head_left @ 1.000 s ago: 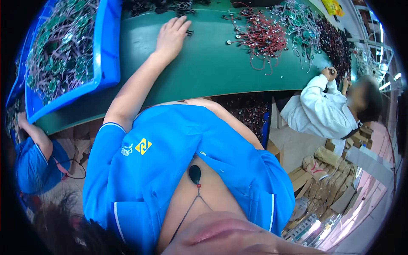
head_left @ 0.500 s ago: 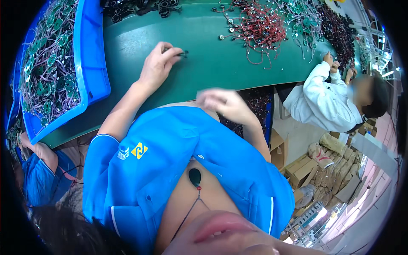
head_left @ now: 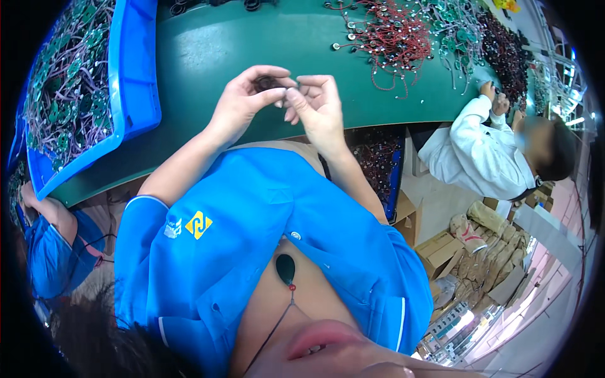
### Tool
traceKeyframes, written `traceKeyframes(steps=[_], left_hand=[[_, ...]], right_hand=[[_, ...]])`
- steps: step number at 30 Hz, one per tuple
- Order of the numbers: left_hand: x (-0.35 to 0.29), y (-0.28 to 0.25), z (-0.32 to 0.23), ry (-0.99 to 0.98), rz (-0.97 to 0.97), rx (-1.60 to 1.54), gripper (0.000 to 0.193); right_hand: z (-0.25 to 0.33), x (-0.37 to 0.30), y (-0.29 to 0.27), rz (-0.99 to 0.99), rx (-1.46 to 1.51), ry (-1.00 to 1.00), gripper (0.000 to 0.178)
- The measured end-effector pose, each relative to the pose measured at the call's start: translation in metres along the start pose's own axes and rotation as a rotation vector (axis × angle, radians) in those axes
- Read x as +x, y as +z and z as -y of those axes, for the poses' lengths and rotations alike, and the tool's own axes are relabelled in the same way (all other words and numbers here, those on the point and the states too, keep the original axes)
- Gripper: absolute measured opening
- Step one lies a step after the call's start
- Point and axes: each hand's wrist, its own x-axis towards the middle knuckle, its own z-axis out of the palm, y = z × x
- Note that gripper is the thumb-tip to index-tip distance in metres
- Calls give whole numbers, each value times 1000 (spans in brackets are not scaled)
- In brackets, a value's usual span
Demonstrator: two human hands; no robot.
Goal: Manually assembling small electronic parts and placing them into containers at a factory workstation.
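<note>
Over the green tabletop, close to its near edge, my two hands meet. My left hand point(head_left: 242, 97) is closed around a small black part point(head_left: 266, 82) with a rounded, ring-like outline; fingers cover most of it. From the right, my right hand point(head_left: 321, 113) touches it at the left hand's fingertips, with its thumb and fingers bent into a pinch. Whatever lies between those right fingertips is too small and blurred to name. More black ring-shaped parts point(head_left: 252, 5) lie at the table's far edge, partly cut off by the picture.
A blue bin point(head_left: 135, 69) of green circuit boards with wires stands on the left. Red-wired parts point(head_left: 394, 38) and wired green boards point(head_left: 457, 38) are heaped at the far right of the green table point(head_left: 208, 50). Co-workers sit at right point(head_left: 479, 151) and lower left point(head_left: 57, 252).
My right hand has risen from near my body to meet my left hand. The left hand has shifted slightly right, with the black part now in its fingers. The view has moved a little.
</note>
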Motion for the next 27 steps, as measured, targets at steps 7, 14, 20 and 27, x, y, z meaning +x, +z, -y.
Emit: traceKeyframes(steps=[7,14,20,27], left_hand=[[-10,-31,2,-123,-95,-82,30],[-16,-26,-11,-156,-36,134,34],[-15,-23,-10,-118,-40,108,37],[-13,-23,1,-58,-128,-55,33]], right_hand=[[-3,35,-30,-62,-654,-300,24],[-3,91,-97,-290,-1797,-591,23],[3,81,-55,-41,-1476,-785,13],[0,33,16,29,-635,-262,4]])
